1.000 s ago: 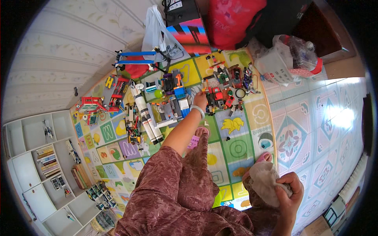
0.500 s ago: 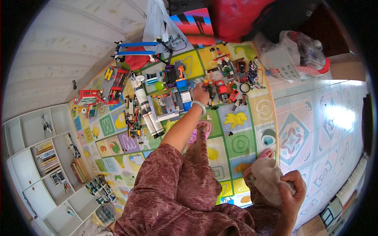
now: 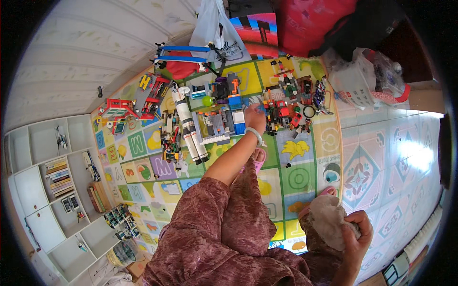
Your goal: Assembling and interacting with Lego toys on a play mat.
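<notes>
My left hand (image 3: 255, 117), a pale bracelet on its wrist, reaches out over a colourful play mat (image 3: 298, 178) covered with brick-built toys. Its fingers rest among small pieces between a blue and grey brick building (image 3: 229, 119) and a pile of red and dark brick vehicles (image 3: 291, 102). Whether it grips a piece is hidden. My right hand (image 3: 357, 233) is low at the right by my knee, closed on a crumpled grey-white cloth (image 3: 328, 220). A patterned maroon garment (image 3: 224, 238) covers my lap.
A white brick rocket (image 3: 188, 126) lies left of the building. A red brick structure (image 3: 119, 107) and a blue frame (image 3: 183, 51) lie further back. White shelves (image 3: 47, 190) stand at the left. Clear plastic bags (image 3: 358, 81) sit at the right on the tiled floor (image 3: 405, 152). A pink slipper (image 3: 260, 157) shows under my arm.
My left hand has shifted slightly right among the bricks, toward the red and dark pile. My right hand still holds the cloth in the same place.
</notes>
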